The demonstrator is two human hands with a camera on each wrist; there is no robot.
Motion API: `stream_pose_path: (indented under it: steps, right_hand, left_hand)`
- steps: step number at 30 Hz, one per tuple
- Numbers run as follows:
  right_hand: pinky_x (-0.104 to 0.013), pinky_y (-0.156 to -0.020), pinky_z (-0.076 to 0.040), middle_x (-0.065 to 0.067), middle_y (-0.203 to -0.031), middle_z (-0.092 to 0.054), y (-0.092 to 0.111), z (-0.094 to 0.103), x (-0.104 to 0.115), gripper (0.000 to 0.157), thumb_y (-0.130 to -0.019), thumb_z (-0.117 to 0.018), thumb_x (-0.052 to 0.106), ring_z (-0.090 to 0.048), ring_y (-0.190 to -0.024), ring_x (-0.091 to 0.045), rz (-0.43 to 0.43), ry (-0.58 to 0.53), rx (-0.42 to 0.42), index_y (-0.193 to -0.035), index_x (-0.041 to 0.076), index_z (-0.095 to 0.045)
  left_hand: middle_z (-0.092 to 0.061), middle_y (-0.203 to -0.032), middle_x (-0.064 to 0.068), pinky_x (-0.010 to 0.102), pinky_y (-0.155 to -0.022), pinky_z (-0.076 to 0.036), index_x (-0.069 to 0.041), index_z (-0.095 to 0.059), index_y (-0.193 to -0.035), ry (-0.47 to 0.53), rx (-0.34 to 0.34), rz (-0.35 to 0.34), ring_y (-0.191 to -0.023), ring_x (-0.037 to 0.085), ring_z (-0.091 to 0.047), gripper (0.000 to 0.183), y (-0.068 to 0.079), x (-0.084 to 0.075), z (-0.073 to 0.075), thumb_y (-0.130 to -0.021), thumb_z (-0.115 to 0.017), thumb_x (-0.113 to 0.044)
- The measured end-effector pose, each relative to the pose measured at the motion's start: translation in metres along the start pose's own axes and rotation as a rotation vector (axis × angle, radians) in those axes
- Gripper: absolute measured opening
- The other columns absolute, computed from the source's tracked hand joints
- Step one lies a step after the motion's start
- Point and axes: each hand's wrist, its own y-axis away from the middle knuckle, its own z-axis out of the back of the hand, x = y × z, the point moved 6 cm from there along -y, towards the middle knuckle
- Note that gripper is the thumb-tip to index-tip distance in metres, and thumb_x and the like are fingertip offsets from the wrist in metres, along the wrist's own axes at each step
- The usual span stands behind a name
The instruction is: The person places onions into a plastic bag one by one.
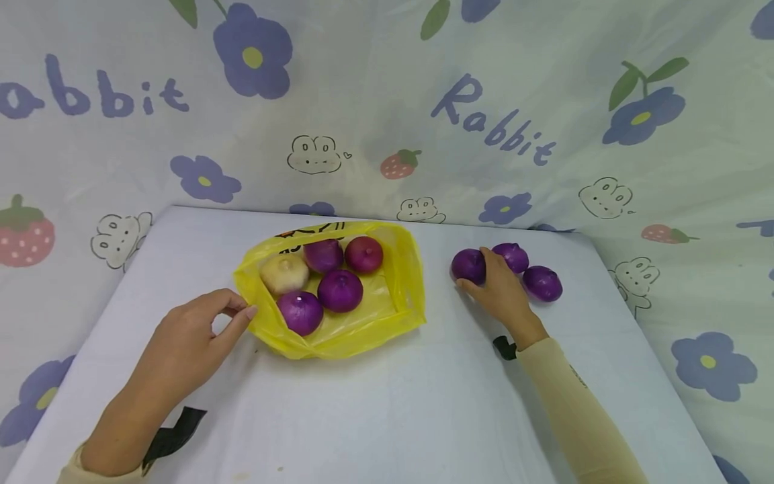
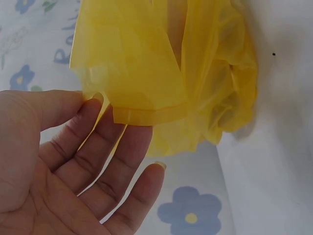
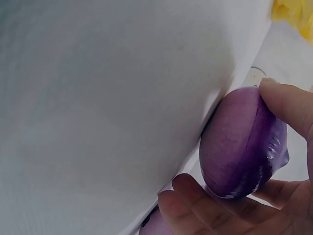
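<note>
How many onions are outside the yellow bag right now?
3: one purple onion gripped by the right hand, a second onion just beyond that hand, a third onion to its right. The hand may hide more.

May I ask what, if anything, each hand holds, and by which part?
Left hand pinches the yellow bag by its rim; right hand grips a purple onion by its sides.

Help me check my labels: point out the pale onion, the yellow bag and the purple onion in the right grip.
Pale onion (image 1: 283,275), head view: the middle of its visible surface.
Yellow bag (image 2: 139,73), left wrist view: a bare part of its wall.
Held purple onion (image 3: 239,144), right wrist view: the middle of its side.
</note>
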Motion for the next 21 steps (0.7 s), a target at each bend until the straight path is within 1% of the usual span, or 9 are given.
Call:
stream_pose_path:
  steps: [6, 10, 16, 21]
  right_hand:
    - [-0.063, -0.115, -0.033, -0.031, -0.161, -0.035, -0.0007, 0.0007, -0.0005, 0.092, -0.097, -0.076, 0.039, -0.038, -0.145, -0.05, -0.019, -0.008, 0.008, -0.161, -0.002, -0.026]
    - [-0.063, -0.116, -0.032, -0.029, -0.162, -0.034, -0.0019, 0.0008, -0.0012, 0.092, -0.096, -0.075, 0.042, -0.037, -0.146, -0.049, -0.032, -0.018, 0.009, -0.162, -0.001, -0.026]
    - [-0.062, -0.116, -0.032, -0.027, -0.162, -0.036, -0.0027, 0.0011, -0.0029, 0.093, -0.095, -0.076, 0.045, -0.038, -0.146, -0.048, -0.05, -0.022, 0.011, -0.161, -0.001, -0.028]
    - [-0.063, -0.116, -0.032, -0.027, -0.161, -0.037, -0.0012, 0.0023, -0.0036, 0.095, -0.094, -0.076, 0.048, -0.038, -0.146, -0.048, -0.057, -0.025, 0.016, -0.161, -0.001, -0.029]
  left_hand:
    - [-0.075, -0.101, 0.005, 0.05, -0.074, -0.056, -0.013, -0.07, -0.104, -0.002, 0.025, 0.03, -0.087, 0.028, -0.063, 0.013, -0.0011, 0.0002, -0.001, -0.1, -0.073, -0.025]
    - [-0.075, -0.102, 0.006, 0.052, -0.075, -0.056, -0.013, -0.07, -0.104, -0.004, 0.027, 0.039, -0.087, 0.029, -0.064, 0.013, -0.0008, 0.001, -0.0007, -0.1, -0.073, -0.025]
    - [-0.075, -0.102, 0.006, 0.048, -0.073, -0.055, -0.013, -0.07, -0.104, -0.006, 0.024, 0.034, -0.086, 0.028, -0.063, 0.013, -0.0013, 0.0023, -0.0006, -0.1, -0.073, -0.026]
    - [-0.074, -0.1, 0.004, 0.047, -0.072, -0.055, -0.014, -0.07, -0.102, -0.002, 0.005, 0.009, -0.085, 0.026, -0.063, 0.011, -0.0014, 0.0025, 0.0001, -0.099, -0.074, -0.023]
